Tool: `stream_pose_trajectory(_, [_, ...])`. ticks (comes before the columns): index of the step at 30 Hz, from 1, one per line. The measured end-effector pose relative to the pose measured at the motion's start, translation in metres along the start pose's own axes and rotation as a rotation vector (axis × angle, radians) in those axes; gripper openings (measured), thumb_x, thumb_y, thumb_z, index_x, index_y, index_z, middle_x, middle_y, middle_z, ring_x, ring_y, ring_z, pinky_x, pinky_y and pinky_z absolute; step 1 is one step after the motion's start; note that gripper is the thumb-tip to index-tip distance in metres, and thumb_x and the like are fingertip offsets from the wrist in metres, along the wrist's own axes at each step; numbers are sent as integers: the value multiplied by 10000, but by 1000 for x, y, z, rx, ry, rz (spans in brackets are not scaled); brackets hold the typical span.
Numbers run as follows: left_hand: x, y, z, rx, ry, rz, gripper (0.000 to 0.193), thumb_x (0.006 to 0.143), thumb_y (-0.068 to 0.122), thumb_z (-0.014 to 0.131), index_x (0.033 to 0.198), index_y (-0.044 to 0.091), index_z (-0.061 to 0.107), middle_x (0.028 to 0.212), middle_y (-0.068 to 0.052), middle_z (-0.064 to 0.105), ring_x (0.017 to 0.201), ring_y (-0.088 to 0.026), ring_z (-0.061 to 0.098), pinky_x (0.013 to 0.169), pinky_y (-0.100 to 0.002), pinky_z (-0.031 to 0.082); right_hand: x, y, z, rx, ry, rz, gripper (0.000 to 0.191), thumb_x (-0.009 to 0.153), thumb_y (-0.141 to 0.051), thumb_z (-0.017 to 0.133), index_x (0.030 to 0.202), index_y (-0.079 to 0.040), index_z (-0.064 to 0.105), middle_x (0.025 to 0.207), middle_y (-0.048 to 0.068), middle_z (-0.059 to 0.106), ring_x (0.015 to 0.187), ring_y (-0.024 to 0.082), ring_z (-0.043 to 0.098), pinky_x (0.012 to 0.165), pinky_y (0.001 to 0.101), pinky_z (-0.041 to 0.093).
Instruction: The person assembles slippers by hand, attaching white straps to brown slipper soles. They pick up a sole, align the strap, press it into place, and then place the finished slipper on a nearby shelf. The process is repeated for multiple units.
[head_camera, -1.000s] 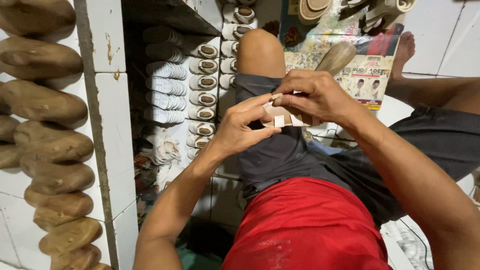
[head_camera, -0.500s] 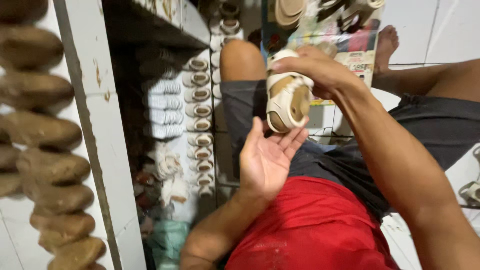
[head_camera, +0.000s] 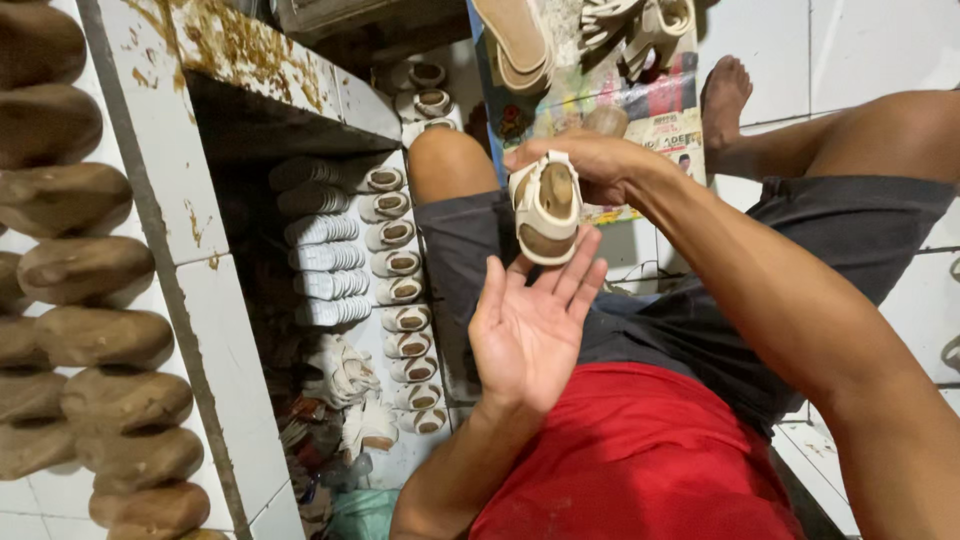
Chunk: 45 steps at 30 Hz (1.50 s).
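Small cream strapped sandal with tan insole (head_camera: 546, 208) sits above the seated person's grey-shorted lap, right hand (head_camera: 590, 165) fingers clamped on its far edge. Left hand (head_camera: 530, 325) just below sandal, palm up, fingers spread, empty. Looks light, flexible; straps floppy, so hold by the sole edges.

Colourful printed sheet (head_camera: 655, 110) under sandals.
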<state>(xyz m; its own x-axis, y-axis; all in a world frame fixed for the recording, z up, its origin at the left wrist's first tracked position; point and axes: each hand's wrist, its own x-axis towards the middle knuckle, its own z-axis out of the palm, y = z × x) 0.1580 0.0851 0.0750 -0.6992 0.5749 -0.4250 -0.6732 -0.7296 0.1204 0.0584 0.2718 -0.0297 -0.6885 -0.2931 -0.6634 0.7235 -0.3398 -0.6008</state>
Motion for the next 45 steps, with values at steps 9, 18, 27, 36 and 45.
stream_pose_trajectory(9, [-2,-3,-32,10,79,-86,586,1116,444,381,1425,-36,518,1366,-272,613,1282,-375,600,1100,-485,466,-70,-38,31,-662,333,-262,481,737,-439,799,884,18,768,785,163,756,655,215,687,587,362,520])
stream_pose_trajectory(18, [8,8,-72,-19,-34,-153,504,1086,463,514,1286,14,623,1185,-209,701,1035,-326,701,904,-421,569,-104,-33,60,-1021,430,-665,495,804,-440,835,955,24,752,734,169,703,660,238,710,614,369,567])
stream_pose_trajectory(27, [23,107,-63,1772,-313,771,320,795,8,879,1046,-6,681,1352,-200,639,1223,-322,672,1022,-398,556,-96,-21,46,-847,-30,-1037,657,812,-236,809,1387,-22,574,1308,187,575,1203,273,583,988,380,520])
stream_pose_trajectory(36, [35,131,-63,1911,-495,695,262,820,50,849,873,15,595,1377,-209,644,1171,-352,694,975,-364,577,-34,-6,58,-1133,-42,-1115,218,906,-96,790,1094,-4,731,1040,113,678,928,267,687,789,369,559])
stream_pose_trajectory(45, [32,138,-74,1946,-490,666,220,841,79,851,924,12,658,1408,-204,623,1144,-314,726,944,-345,609,-28,4,60,-1105,-96,-1202,165,907,-86,787,1049,-10,752,1002,93,687,937,251,668,799,380,554])
